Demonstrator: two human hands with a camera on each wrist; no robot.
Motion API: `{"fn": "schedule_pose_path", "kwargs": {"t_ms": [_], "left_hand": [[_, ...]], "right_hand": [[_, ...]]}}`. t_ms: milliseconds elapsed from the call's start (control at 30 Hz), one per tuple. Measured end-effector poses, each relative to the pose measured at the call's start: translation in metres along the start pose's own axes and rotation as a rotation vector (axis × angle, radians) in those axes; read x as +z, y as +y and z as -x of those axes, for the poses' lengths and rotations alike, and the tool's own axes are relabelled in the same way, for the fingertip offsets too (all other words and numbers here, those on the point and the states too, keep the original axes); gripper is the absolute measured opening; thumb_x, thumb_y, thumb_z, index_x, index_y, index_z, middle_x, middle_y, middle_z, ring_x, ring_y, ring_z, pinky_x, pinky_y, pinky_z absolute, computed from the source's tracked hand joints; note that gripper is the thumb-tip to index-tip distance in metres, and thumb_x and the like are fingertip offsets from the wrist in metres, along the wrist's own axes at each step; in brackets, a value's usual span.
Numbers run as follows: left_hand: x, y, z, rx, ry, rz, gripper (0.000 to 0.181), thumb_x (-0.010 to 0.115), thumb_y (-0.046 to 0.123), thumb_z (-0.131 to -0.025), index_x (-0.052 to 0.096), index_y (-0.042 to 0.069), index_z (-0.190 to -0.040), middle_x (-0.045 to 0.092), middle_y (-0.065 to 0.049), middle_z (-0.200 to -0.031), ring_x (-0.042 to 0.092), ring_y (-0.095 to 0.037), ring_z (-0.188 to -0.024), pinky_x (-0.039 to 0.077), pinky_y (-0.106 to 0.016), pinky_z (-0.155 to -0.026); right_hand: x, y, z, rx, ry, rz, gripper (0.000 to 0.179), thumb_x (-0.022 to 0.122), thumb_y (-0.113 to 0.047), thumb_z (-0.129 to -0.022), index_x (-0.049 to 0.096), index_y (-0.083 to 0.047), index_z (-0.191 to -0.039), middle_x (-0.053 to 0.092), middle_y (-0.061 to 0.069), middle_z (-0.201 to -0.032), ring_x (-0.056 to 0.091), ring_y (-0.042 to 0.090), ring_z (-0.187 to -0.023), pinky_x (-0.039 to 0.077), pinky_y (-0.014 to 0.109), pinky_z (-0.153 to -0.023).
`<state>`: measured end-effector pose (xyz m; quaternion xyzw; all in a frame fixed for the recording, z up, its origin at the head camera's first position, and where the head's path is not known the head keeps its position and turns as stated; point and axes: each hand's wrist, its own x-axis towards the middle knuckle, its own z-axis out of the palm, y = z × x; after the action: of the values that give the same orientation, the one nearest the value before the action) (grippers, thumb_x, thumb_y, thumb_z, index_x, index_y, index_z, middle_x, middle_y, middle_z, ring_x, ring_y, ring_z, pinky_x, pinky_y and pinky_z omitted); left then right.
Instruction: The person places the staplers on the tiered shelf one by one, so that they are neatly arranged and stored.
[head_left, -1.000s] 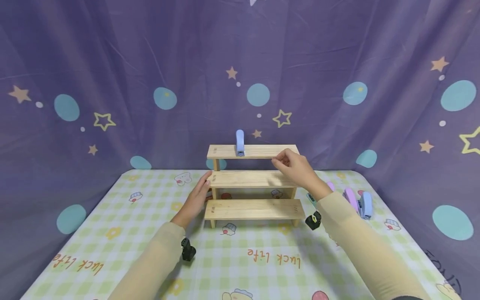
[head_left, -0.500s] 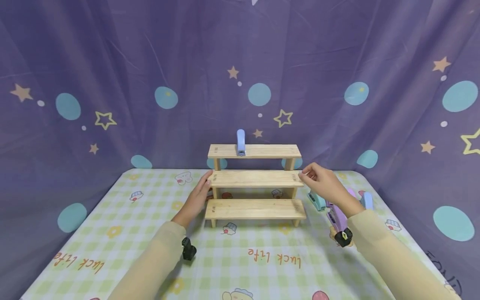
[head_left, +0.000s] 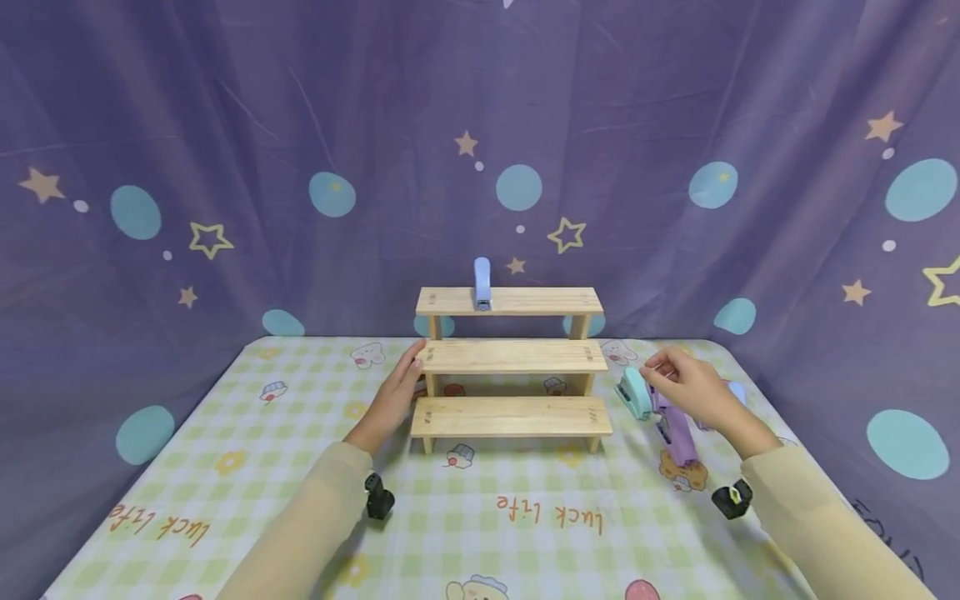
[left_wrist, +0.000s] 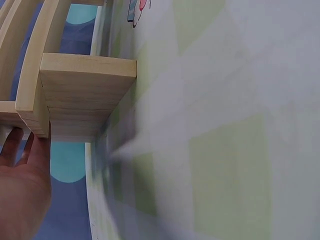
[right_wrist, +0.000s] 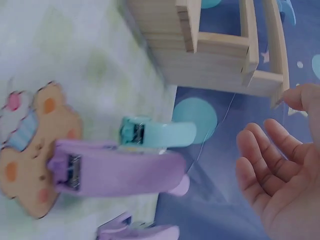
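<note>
A small three-step wooden stand (head_left: 512, 417) stands at the middle of the table, with a blue stapler (head_left: 482, 283) on its top step. My left hand (head_left: 388, 402) rests against the left end of the middle step, its fingers fairly straight; the left wrist view shows the fingers (left_wrist: 37, 152) touching the wood. To the stand's right my right hand (head_left: 693, 390) hovers over several staplers, holding nothing, its fingers loosely bent. Below it lie a teal stapler (head_left: 636, 393) and a purple stapler (head_left: 677, 437). In the right wrist view another purple stapler (right_wrist: 140, 233) shows in part.
Another blue stapler (head_left: 738, 392) sits partly hidden behind my right hand. A green-and-white checked cloth (head_left: 300, 517) covers the table, and a purple curtain (head_left: 375, 108) hangs behind it.
My right hand has moved right and down from near the top step to above the staplers. The left hand has stayed against the stand, and the blue stapler on top has not moved.
</note>
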<state>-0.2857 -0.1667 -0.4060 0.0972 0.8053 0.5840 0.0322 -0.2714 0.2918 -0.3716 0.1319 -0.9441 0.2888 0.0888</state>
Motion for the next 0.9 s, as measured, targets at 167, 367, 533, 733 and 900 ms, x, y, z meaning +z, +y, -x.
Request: {"fn": "schedule_pose_path", "kwargs": {"t_ms": [167, 367, 533, 733, 900], "left_hand": [[0.0, 0.012, 0.005, -0.004, -0.019, 0.015, 0.053, 0.027, 0.037, -0.112, 0.013, 0.028, -0.163, 0.009, -0.006, -0.167, 0.013, -0.034, -0.151, 0.017, -0.06, -0.119], [0.001, -0.013, -0.008, 0.003, 0.015, 0.005, 0.053, 0.027, 0.046, -0.11, 0.016, 0.037, -0.161, 0.014, -0.003, -0.166, 0.02, -0.033, -0.149, 0.023, -0.057, -0.118], [0.002, -0.022, -0.012, 0.024, 0.043, -0.02, 0.053, 0.028, 0.053, -0.108, 0.019, 0.042, -0.159, 0.017, -0.001, -0.166, 0.023, -0.033, -0.148, 0.024, -0.058, -0.117], [0.002, -0.021, -0.011, 0.029, 0.046, -0.015, 0.053, 0.028, 0.053, -0.108, 0.019, 0.042, -0.159, 0.018, -0.001, -0.165, 0.025, -0.032, -0.148, 0.026, -0.057, -0.117], [0.003, -0.02, -0.01, 0.03, 0.052, -0.025, 0.054, 0.028, 0.052, -0.108, 0.019, 0.041, -0.16, 0.018, -0.002, -0.166, 0.027, -0.035, -0.147, 0.027, -0.057, -0.116]], "right_hand": [[-0.001, 0.012, 0.015, 0.026, -0.018, -0.024, 0.032, 0.062, -0.031, -0.101, 0.062, -0.003, -0.115, 0.068, 0.011, -0.103, 0.065, 0.027, -0.091, 0.055, 0.041, -0.073], [0.004, 0.034, 0.033, 0.027, -0.044, -0.035, 0.035, 0.066, -0.024, -0.098, 0.062, 0.005, -0.117, 0.068, 0.013, -0.104, 0.064, 0.028, -0.092, 0.054, 0.044, -0.079], [0.007, 0.05, 0.046, 0.07, -0.092, -0.056, 0.042, 0.066, -0.028, -0.098, 0.059, 0.006, -0.121, 0.067, 0.011, -0.103, 0.064, 0.029, -0.093, 0.054, 0.043, -0.078], [0.012, 0.06, 0.054, 0.119, -0.15, -0.067, 0.042, 0.067, -0.031, -0.098, 0.057, 0.004, -0.12, 0.066, 0.006, -0.1, 0.06, 0.022, -0.09, 0.052, 0.033, -0.072], [0.017, 0.063, 0.058, 0.12, -0.191, -0.072, 0.037, 0.065, -0.031, -0.099, 0.057, 0.002, -0.112, 0.063, 0.007, -0.096, 0.056, 0.019, -0.083, 0.048, 0.03, -0.067]]}}
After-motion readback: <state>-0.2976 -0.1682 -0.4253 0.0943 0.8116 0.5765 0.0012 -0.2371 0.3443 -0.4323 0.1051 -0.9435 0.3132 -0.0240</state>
